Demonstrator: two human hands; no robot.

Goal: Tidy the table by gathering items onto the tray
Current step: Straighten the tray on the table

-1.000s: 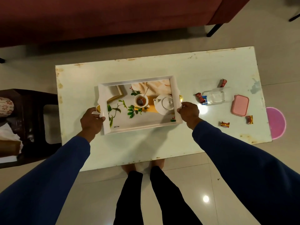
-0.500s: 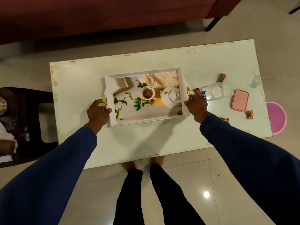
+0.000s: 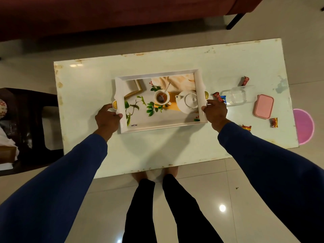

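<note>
a dark red sofa (image 3: pixel 105 13) behind, a dark side table (image 3: pixel 26 120) left, glossy floor tiles (image 3: pixel 228 199) below.

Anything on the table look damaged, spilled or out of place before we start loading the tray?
No spill that I can see. The table has rusty chipped patches along its edges. The clear container sits open, its pink lid lying beside it, with wrapped candies scattered around. Both hands grip the tray, which sits slightly askew.

White rectangular tray (image 3: pixel 158 126) with printed tea-set picture lies flat; wrapped candies (image 3: pixel 245 80), clear container (image 3: pixel 237 95) and pink lid (image 3: pixel 263 106) lie to its right.
</note>
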